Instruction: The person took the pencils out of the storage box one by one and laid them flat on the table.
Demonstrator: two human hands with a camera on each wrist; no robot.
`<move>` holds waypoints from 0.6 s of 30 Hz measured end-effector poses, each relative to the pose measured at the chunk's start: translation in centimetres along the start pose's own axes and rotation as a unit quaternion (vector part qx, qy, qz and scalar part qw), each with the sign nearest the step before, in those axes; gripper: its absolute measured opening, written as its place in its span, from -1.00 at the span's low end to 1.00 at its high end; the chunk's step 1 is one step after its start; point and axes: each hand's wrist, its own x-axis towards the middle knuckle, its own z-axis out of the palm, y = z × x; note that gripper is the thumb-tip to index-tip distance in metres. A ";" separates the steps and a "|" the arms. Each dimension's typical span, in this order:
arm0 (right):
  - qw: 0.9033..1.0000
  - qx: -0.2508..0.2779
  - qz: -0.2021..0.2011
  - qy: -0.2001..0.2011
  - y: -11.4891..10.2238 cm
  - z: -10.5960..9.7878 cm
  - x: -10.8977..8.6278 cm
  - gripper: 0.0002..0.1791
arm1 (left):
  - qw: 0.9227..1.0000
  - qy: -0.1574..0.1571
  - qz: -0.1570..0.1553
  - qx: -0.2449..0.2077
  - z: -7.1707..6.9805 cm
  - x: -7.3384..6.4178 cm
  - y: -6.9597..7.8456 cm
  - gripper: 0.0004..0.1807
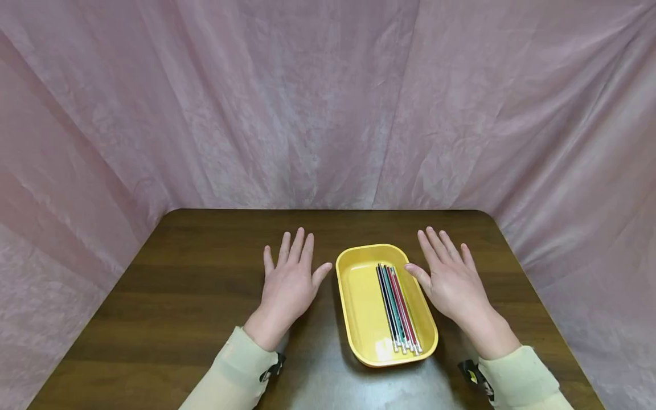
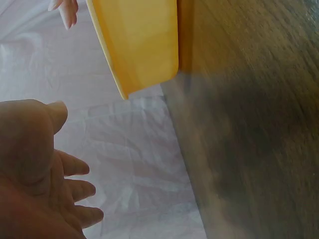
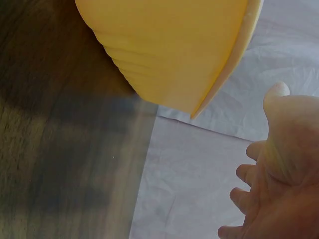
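- L hand [image 1: 288, 283] & R hand [image 1: 454, 283]: fingers straight, nothing held, either side of yellow tray [image 1: 361, 316]
- Pencils [image 1: 397, 307] bunched parallel in tray's R half; raised sides prob. stop rolling

Two sleeves [image 1: 233, 370] here, one left hand [image 1: 288, 285], one right hand [image 1: 458, 287], one table [image 1: 179, 296], one yellow tray [image 1: 361, 307], several pencils [image 1: 398, 310], too bunched to count!

The pencils [image 1: 397, 307] are too small to count surely. Both wrist views crop the tray [image 2: 144, 45] at twelve o'clock; the head view crops the sleeves [image 1: 230, 370] at seven and five.
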 end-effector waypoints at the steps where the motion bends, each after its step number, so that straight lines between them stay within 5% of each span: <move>1: 1.000 0.001 0.000 -0.001 0.0 0.0 0.0 -0.07 | 1.000 -0.001 -0.001 -0.002 0.0 -0.1 0.1 -0.10; 18: 1.000 0.018 -0.005 -0.015 0.3 0.6 0.4 -0.07 | 0.999 -0.011 0.002 -0.030 0.5 -0.2 1.9 -0.11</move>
